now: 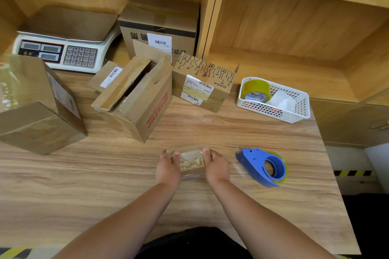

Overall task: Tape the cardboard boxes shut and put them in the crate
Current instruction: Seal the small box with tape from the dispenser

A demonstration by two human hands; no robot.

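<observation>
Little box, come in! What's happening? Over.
Left hand, right hand grip little box by its ends. Tape across top. Blue tape dispenser right, apart.

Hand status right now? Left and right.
Left hand: grips the left end of the small taped box.
Right hand: grips the right end of the same box.

We're at a light wood-grain tabletop (84, 185), backed by open wooden shelving (294, 27) split by a vertical divider (210, 17). Right: matching cabinet door, metal handle (381, 125); black-yellow hazard stripe (353, 173) lower down. Soft, even light.
</observation>
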